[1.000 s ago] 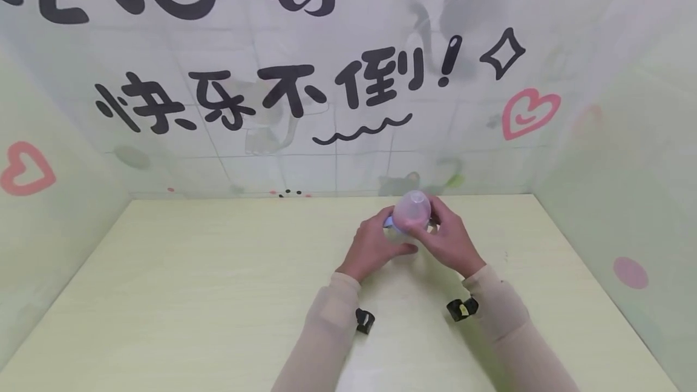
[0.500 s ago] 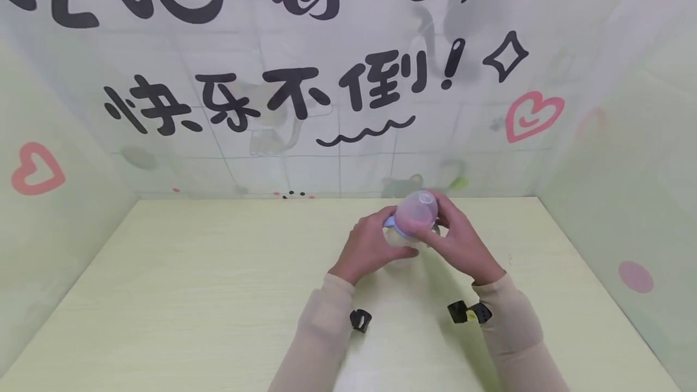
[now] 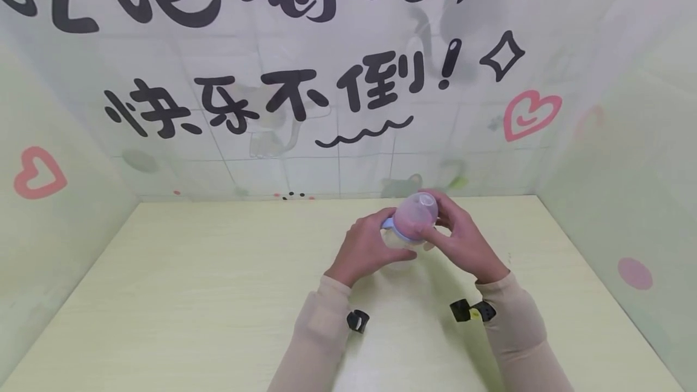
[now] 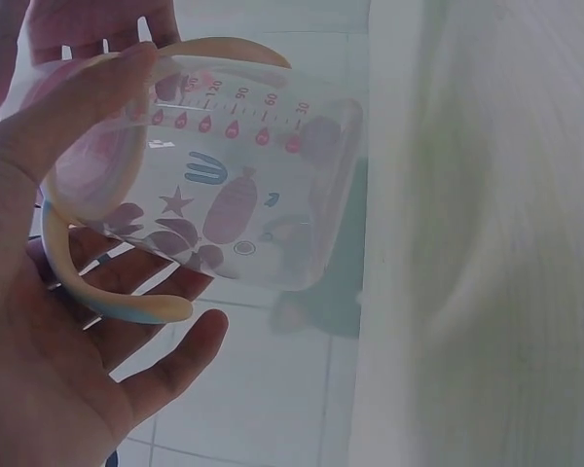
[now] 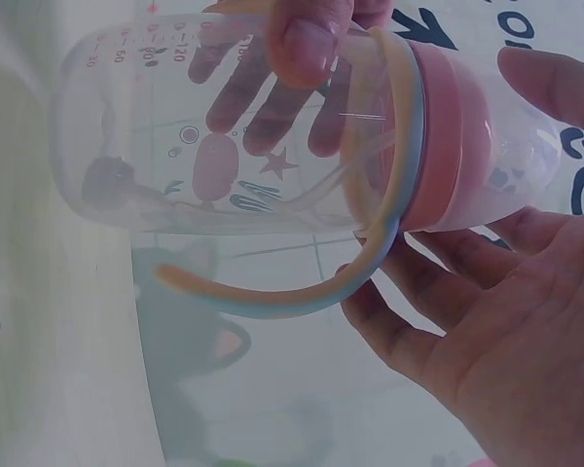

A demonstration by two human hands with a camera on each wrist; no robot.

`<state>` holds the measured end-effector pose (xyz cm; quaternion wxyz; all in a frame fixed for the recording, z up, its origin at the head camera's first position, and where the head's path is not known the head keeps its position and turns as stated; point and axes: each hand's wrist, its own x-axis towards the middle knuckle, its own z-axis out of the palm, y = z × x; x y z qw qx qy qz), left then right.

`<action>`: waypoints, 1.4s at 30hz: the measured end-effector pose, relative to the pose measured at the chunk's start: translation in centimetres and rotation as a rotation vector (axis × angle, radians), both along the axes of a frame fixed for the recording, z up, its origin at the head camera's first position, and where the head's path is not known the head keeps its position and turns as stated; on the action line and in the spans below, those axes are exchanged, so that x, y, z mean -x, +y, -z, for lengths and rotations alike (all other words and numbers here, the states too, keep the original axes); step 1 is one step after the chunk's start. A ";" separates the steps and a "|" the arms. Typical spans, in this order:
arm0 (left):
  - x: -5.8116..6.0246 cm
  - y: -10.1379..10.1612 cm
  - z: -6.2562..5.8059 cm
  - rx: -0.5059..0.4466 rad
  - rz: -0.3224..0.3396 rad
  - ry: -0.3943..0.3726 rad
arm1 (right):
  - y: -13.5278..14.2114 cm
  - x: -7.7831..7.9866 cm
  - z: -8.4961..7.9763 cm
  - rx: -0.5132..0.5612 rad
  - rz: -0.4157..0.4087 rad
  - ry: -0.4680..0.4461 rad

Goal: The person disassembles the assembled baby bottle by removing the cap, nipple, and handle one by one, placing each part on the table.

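A clear baby bottle (image 4: 243, 195) with a measuring scale and sea-animal prints is held between both hands above the table. It has a pink collar (image 5: 443, 146), a translucent cap (image 3: 416, 213) and a two-handled ring. One curved handle (image 5: 273, 304) hangs free at the side. My left hand (image 3: 367, 247) grips the bottle around its upper body near the handle ring, thumb across the near side. On the right, my hand (image 3: 463, 241) holds the cap and collar end, fingers behind and thumb in front. In the head view the bottle leans slightly right; its lower part is partly hidden.
A pale wooden table (image 3: 190, 289) lies beneath, bounded by a printed back wall (image 3: 261, 168) and side walls (image 3: 610, 210). Black straps with small devices sit at the left wrist (image 3: 357, 320) and the right wrist (image 3: 472, 311).
Over the last second the bottle's top has tilted a little to the right, and my right hand has shifted right with it. Since half a second ago, hardly anything has moved.
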<state>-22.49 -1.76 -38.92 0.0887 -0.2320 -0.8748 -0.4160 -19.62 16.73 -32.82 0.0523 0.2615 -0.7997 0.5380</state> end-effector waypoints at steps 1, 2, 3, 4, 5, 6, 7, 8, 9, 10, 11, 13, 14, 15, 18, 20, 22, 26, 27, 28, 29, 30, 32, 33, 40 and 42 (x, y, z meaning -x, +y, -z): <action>0.0 0.0 0.0 0.002 -0.001 0.001 | 0.0 0.0 0.0 0.000 0.000 0.003; 0.0 0.0 0.0 0.003 -0.001 0.002 | 0.0 0.0 0.0 0.000 0.000 0.004; 0.1 -0.1 0.0 0.003 -0.002 0.003 | -0.1 0.0 0.0 0.001 0.001 0.004; 0.1 -0.1 0.0 0.005 -0.003 0.000 | -0.1 0.1 0.0 0.000 0.002 0.005; 0.1 -0.1 0.0 0.006 -0.004 0.001 | -0.1 0.1 0.0 0.000 0.002 0.005; 0.1 -0.1 -0.1 0.009 -0.006 0.000 | -0.1 0.1 0.0 -0.001 0.002 0.006; 0.1 -0.1 -0.1 0.010 -0.007 -0.001 | -0.1 0.1 0.0 -0.001 0.004 0.007; 0.1 -0.1 -0.1 0.010 -0.007 0.000 | -0.1 0.1 0.0 -0.002 0.005 0.010; 0.1 -0.1 -0.1 0.010 -0.008 0.001 | -0.1 0.1 0.0 -0.004 0.008 0.012; 0.1 -0.1 -0.2 0.011 -0.008 0.001 | -0.1 0.2 0.0 -0.004 0.009 0.016; 0.1 -0.1 -0.2 0.012 -0.008 0.003 | -0.1 0.2 0.0 -0.004 0.009 0.018; 0.0 -0.2 -0.2 0.012 -0.011 0.009 | -0.1 0.2 0.0 -0.004 0.011 0.021; 0.0 -0.2 -0.2 0.014 -0.013 0.010 | -0.1 0.2 0.0 -0.004 0.012 0.021; 0.0 -0.2 -0.3 0.016 -0.015 0.011 | -0.1 0.2 0.1 -0.006 0.014 0.022; -0.1 -0.2 -0.2 0.024 -0.023 0.013 | -0.1 0.2 0.2 -0.009 0.026 0.022; -0.1 -0.2 -0.2 0.031 -0.025 0.015 | 0.0 0.2 0.3 -0.014 0.036 0.027; -0.1 -0.2 -0.1 0.034 -0.025 0.018 | 0.0 0.1 0.3 -0.018 0.042 0.032; -0.1 -0.2 -0.1 0.038 -0.029 0.020 | -0.2 0.1 0.3 -0.014 0.046 0.042; -0.1 -0.2 -0.1 0.038 -0.030 0.018 | -0.2 0.0 0.3 -0.013 0.048 0.044; -0.1 -0.2 -0.1 0.038 -0.031 0.017 | -0.2 0.0 0.2 -0.013 0.052 0.045; -0.1 -0.2 -0.1 0.039 -0.031 0.016 | -0.3 0.0 0.2 -0.011 0.057 0.047; -0.1 -0.2 -0.1 0.038 -0.030 0.015 | -0.3 0.0 0.2 -0.011 0.065 0.049; -0.1 -0.2 -0.1 0.038 -0.029 0.014 | -0.3 -0.1 0.1 -0.016 0.080 0.062; -0.1 -0.2 -0.1 0.038 -0.028 0.014 | -0.3 -0.2 0.0 -0.019 0.092 0.071; 0.0 -0.4 0.0 0.055 -0.034 0.015 | -0.2 -0.4 -0.5 0.019 0.187 0.163; 0.1 -0.5 0.0 0.055 -0.036 0.008 | -0.1 -0.5 -0.7 0.045 0.210 0.178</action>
